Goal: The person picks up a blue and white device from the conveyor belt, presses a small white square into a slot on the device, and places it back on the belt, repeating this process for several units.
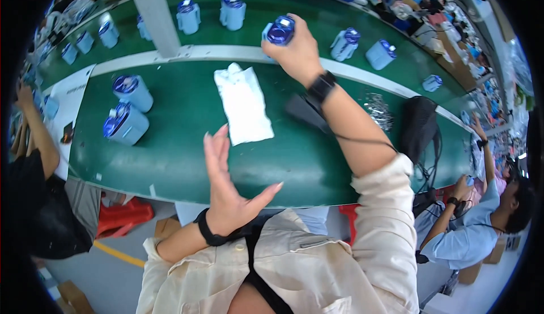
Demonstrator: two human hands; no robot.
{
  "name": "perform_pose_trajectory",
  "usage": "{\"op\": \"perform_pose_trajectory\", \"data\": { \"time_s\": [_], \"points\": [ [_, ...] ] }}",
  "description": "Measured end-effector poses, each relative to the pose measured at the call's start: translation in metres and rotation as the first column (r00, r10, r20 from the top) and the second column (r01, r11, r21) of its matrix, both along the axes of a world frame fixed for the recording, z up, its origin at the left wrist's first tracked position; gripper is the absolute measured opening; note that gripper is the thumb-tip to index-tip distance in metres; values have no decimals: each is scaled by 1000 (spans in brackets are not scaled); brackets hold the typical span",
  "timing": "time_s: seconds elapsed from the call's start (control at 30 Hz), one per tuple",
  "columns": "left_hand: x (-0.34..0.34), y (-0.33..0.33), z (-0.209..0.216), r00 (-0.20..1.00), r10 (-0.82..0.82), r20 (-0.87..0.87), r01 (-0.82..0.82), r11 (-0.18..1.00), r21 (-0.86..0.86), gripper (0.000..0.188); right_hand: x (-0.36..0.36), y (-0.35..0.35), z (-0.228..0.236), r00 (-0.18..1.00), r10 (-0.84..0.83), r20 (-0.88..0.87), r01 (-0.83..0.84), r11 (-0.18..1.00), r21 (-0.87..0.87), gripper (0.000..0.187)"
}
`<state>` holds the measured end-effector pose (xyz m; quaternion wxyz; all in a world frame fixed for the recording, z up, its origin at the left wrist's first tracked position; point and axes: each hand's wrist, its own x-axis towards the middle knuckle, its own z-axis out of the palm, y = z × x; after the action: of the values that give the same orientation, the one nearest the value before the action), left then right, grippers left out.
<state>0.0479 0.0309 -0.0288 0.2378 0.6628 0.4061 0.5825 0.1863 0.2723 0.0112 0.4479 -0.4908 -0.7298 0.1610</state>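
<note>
My right hand (300, 53) reaches out over the rail at the table's far side, its fingers wrapped round a light blue jug-like container (281, 29) with a dark blue top. Close to my body, my left hand (226, 181) is open and empty, thumb spread away from the fingers. Its fingertips come near the lower left edge of a crumpled white cloth or paper sheet (243, 104) on the green table. Two similar containers, one upright (134, 92) and one tilted (126, 124), are at the table's left. Beneath my right forearm is a blurred dark object (306, 111) with a cable.
Beyond the pale rail (209, 51), several more containers stand on a green belt (255, 19). A grey post (153, 13) rises at the rail. A small metal parts pile (378, 111) and a black object (418, 127) lie right. Co-workers sit at both sides.
</note>
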Motion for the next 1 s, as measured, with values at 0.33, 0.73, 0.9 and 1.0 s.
{"op": "perform_pose_trajectory", "data": {
  "time_s": [0.33, 0.73, 0.9, 1.0],
  "points": [
    [-2, 5, 1, 999, -32, 3, 32, 998, -58, 113, 65, 81, 5, 943, -162, 290, 24, 904, 427, 88],
    [0, -2, 1, 999, -4, -46, 1, 999, -46, 107, 272, 56, 14, 611, -680, 405, 736, 676, 24, 90],
    [-5, -8, -2, 998, 15, -68, -19, 998, -56, 105, 197, -51, 84, 938, -144, 314, 194, 972, -134, 86],
    [-5, 1, 13, 988, -139, -73, 132, 987, -94, 111, 128, -124, 94, 882, 461, 101, -412, 857, -311, 89]
  ]
}}
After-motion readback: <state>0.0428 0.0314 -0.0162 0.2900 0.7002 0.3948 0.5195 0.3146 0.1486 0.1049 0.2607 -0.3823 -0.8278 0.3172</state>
